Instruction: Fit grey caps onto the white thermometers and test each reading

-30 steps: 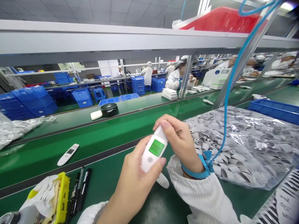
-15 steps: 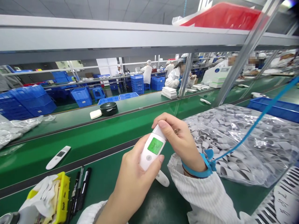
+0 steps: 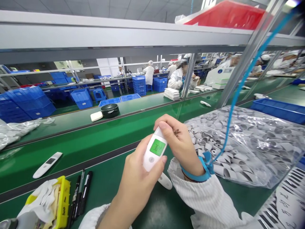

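The thermometer (image 3: 154,153) has a green display reading about 36, blurred.

A long green belt (image 3: 95,143) runs across the green desk (image 3: 107,190). A flat white stick with a little dark window (image 3: 47,164) lies on the belt at the left. Near the front left corner sits a yellow plastic tray (image 3: 64,203) with a white cloth (image 3: 40,203) in it. Three black pens (image 3: 81,194) lie just beside the tray. Farther back are a round black fan (image 3: 110,110) and a small white block (image 3: 96,116), side by side. On the right lies a big clear plastic bag full of little white caps (image 3: 250,149), with a blue plastic bin (image 3: 278,109) behind it. Blue crates (image 3: 30,103) are stacked far left. A red tray (image 3: 226,16) sits on the grey shelf (image 3: 95,35) overhead. People in white coats (image 3: 149,74) work far behind.
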{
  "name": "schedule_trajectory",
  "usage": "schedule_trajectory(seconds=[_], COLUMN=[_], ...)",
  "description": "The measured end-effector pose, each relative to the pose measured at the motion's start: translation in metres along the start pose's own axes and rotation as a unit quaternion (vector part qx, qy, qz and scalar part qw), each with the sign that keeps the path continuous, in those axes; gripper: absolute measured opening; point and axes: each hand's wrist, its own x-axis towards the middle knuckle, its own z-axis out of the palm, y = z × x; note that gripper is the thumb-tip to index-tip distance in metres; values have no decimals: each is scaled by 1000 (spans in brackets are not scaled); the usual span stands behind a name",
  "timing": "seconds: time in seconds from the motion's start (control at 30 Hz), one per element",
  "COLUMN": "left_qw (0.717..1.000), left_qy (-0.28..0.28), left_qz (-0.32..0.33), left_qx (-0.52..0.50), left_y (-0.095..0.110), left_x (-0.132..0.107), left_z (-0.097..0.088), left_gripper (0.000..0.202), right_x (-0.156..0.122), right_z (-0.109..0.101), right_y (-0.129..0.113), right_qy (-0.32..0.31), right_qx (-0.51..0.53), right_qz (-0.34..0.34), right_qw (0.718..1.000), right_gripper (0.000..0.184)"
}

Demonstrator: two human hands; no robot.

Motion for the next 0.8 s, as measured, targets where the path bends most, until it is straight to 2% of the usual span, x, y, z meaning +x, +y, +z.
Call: schedule_trajectory(seconds=[0.13,0.23,0.27,0.33,0.43,0.53,0.63,0.73,0.8], left_qw=[1000,999,999,999,996,994,989,985,983], left_qy=[17,35,24,-24,-87,-107,-146,-163,-161], left_qz=[-10,-28,-33,-33,-12,-3,5,42,82], left_qx=[16,9,5,10,18,-11,-37,-24,-15], left_y=[-1,0,1,3,5,6,9,19,27], left_x=[-1,0,1,0,-7,-16,-21,-24,-29], left_z=[2,0,0,1,10,26,39,42,38], left_gripper=[46,60,65,61,45,39,34,35,33], right_x=[-1,-4,-6,-12,-25,-42,-59,-70,-69], right_z=[3,-3,-8,-21,-42,-49,-41,-40,-56], right_y=[-1,-1,-3,-7,-16,-22,-25,-33,-42], right_qy=[-29,-25,-30,-54,-68,1,123,231,298], right_qx=[-6,74,105,128,55,-14,-47,-59,-40], right_qz=[1,49,69,96,95,86,58,11,-8], right_qw=[1000,996,992,986,992,996,990,971,954], right_gripper=[35,33,34,36,33,29,25,22,19])
